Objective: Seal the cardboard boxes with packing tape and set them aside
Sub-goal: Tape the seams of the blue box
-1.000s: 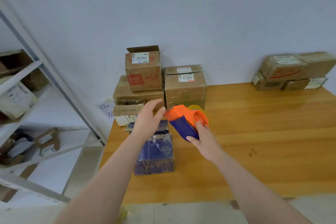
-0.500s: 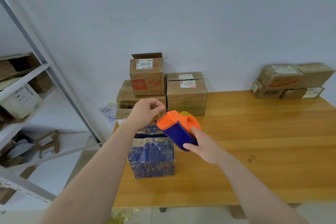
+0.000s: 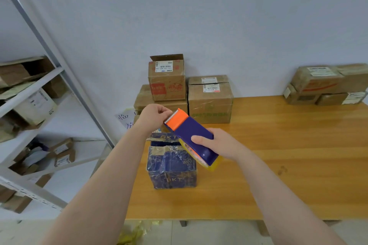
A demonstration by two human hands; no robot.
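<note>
Two "BKT" prints on blue box (image 3: 171,167)

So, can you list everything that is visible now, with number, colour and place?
blue box: one, dark blue, film-wrapped, on the table near its left edge, back flap open
tape dispenser: one, blue with orange toothed end and yellowish roll, above the blue box
back-left boxes: at least three, brown, stacked against the wall
back-right boxes: several, brown, stacked at the table's far right
table: one, light wood
shelf rack: one, white metal, left, holding cardboard boxes
paper note: one, white, handwritten, beside the rack
left hand: fingers curled at the dispenser's orange end; what they pinch is unclear
right hand: grips the dispenser's blue body
</note>
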